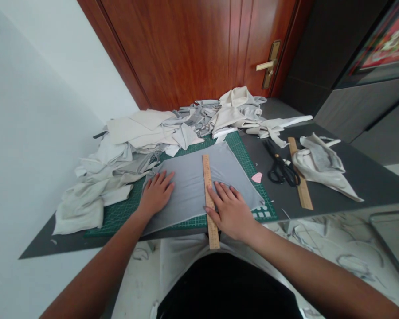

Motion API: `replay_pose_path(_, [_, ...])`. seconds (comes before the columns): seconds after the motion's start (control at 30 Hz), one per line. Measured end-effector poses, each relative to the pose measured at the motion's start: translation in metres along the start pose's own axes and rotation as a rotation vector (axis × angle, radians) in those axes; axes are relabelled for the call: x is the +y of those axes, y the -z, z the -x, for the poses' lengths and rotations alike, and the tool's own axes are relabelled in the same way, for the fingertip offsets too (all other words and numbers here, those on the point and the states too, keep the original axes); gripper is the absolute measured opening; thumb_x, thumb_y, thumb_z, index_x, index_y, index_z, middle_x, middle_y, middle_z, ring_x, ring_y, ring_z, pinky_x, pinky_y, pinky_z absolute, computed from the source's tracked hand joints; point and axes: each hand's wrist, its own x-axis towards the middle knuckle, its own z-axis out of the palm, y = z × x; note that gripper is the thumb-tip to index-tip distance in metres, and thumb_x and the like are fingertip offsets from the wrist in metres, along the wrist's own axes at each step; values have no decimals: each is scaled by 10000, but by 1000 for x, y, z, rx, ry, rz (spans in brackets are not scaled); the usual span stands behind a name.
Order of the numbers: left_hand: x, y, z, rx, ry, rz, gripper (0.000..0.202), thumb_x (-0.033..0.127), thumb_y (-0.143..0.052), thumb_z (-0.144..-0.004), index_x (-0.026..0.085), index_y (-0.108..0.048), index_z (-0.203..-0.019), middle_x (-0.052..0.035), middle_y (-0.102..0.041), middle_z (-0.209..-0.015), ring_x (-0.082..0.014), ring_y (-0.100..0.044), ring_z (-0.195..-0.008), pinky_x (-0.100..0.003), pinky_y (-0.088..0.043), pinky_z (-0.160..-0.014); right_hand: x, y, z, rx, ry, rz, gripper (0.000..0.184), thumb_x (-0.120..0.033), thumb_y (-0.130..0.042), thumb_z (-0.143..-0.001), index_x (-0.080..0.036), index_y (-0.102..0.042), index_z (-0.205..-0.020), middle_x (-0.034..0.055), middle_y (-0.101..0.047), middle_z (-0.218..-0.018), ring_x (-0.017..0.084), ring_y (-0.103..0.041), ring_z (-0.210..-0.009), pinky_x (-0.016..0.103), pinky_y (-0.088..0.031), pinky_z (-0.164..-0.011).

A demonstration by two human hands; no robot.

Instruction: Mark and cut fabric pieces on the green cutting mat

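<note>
A piece of grey fabric (182, 177) lies spread over the green cutting mat (119, 218). Across it runs a wooden ruler (207, 177), pointing away from me, its near end sticking out past the table edge. My left hand (157, 192) rests flat on the left part of the fabric, fingers apart. On the right, my right hand (231, 208) lies palm down on the fabric, with its thumb and index finger touching the ruler's right side. The hand is open and does not grip the ruler.
Heaps of white and grey cloth scraps (142, 128) line the table's back and left. To the right lie black scissors (281, 168), a second wooden ruler (301, 186), crumpled cloth (322, 164) and a pink scrap (257, 177). A wooden door (193, 53) stands behind.
</note>
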Motion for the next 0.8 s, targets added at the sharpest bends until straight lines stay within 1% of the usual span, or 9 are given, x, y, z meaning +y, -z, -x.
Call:
replay_pose_path(0.07, [-17,1,-4,-9,-33,-2,556,404,-298,-1052,284,-405,-1585,-78,-339,-1678,-326,-280,-1557,-554,-230,-1249,-1,0,3,6,-2,7,683,-556,-341,-1054,-154,-385,-1605,189,-351,-1648,348,-336,-1525,553,-275,-1211])
replay_pose_path(0.13, [-29,4,-12,-14,7,-6,554,397,-298,-1049,291,-408,-1581,-85,-333,-1680,-324,-284,-1556,-582,-230,-1240,-3,1,4,4,-6,3,692,-562,-357,-1048,-149,-391,-1602,196,-361,-1642,355,-340,-1520,557,-277,-1209])
replay_pose_path(0.27, [-38,11,-24,-38,104,-31,577,405,-295,-1049,263,-358,-1605,-129,-298,-1688,-349,-269,-1558,-643,-232,-1213,-9,13,9,-12,27,-53,764,-628,-467,-991,-174,-397,-1601,204,-387,-1630,369,-377,-1486,563,-301,-1194])
replay_pose_path(0.4, [-17,20,-13,27,12,-104,569,357,-390,-1011,172,-459,-1545,-179,-357,-1653,-356,-312,-1539,-612,-231,-1228,-11,19,25,-121,218,-142,1045,-784,-705,-737,-240,-425,-1583,185,-340,-1658,395,-387,-1470,572,-336,-1179])
replay_pose_path(0.47, [4,24,-1,22,-133,-67,558,337,-420,-997,159,-487,-1522,-166,-372,-1649,-320,-331,-1535,-538,-251,-1246,-10,16,35,-151,266,-132,1100,-716,-799,-684,-213,-418,-1585,203,-284,-1679,410,-353,-1494,575,-320,-1196])
replay_pose_path(0.53, [25,24,10,-30,-249,7,559,345,-392,-1018,209,-440,-1558,-124,-345,-1670,-291,-312,-1548,-501,-284,-1242,-9,13,43,-125,293,-95,922,-521,-791,-802,-203,-420,-1583,194,-293,-1677,383,-341,-1511,561,-306,-1216])
replay_pose_path(0.6, [42,20,17,-70,-245,37,556,351,-355,-1039,267,-390,-1588,-97,-313,-1687,-311,-279,-1560,-552,-286,-1230,-9,13,47,-66,297,-77,665,-350,-675,-929,-221,-473,-1550,160,-387,-1641,331,-404,-1483,531,-337,-1211])
replay_pose_path(0.7, [52,10,19,-78,-217,32,554,372,-350,-1051,297,-365,-1600,-87,-278,-1700,-347,-236,-1570,-625,-244,-1221,-11,14,47,-11,313,-65,506,-298,-616,-974,-269,-560,-1475,129,-452,-1607,313,-493,-1408,520,-415,-1156])
replay_pose_path(0.8, [49,2,20,-51,-256,29,566,399,-369,-1050,301,-347,-1607,-80,-254,-1707,-347,-211,-1577,-628,-210,-1231,-13,12,41,-10,396,-30,437,-283,-641,-962,-299,-622,-1398,122,-490,-1579,328,-537,-1351,522,-468,-1092])
